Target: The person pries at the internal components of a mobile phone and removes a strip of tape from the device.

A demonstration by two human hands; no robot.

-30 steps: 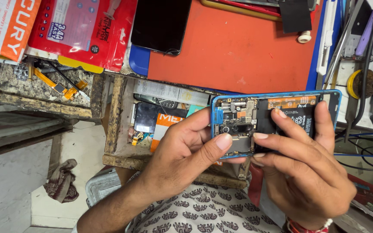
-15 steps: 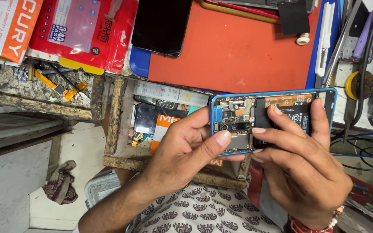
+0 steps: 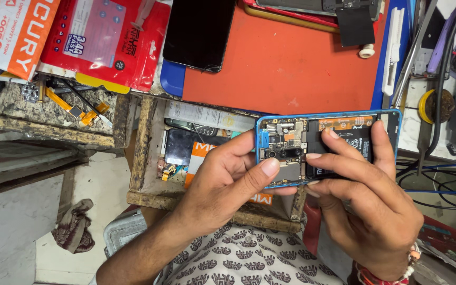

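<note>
Both hands hold an opened phone [image 3: 291, 145] with a blue frame, its back cover off, so the circuit board and camera module show at its left end and a black battery at its right. My left hand [image 3: 228, 182] grips the left end, thumb resting on the lower edge near the board. My right hand [image 3: 365, 195] grips the right half, with its fingers spread over the battery. The phone sits above an open wooden drawer [image 3: 143, 153].
An orange work mat [image 3: 291, 68] covers the bench, with a black phone [image 3: 199, 31] lying on it. Red and orange packets [image 3: 106, 42] lie at the left. Small parts and flex cables [image 3: 75, 108] sit on the bench edge. Cables and tools [image 3: 439, 105] crowd the right side.
The phone and both hands have shifted slightly left and down in the view; the grip is unchanged.
</note>
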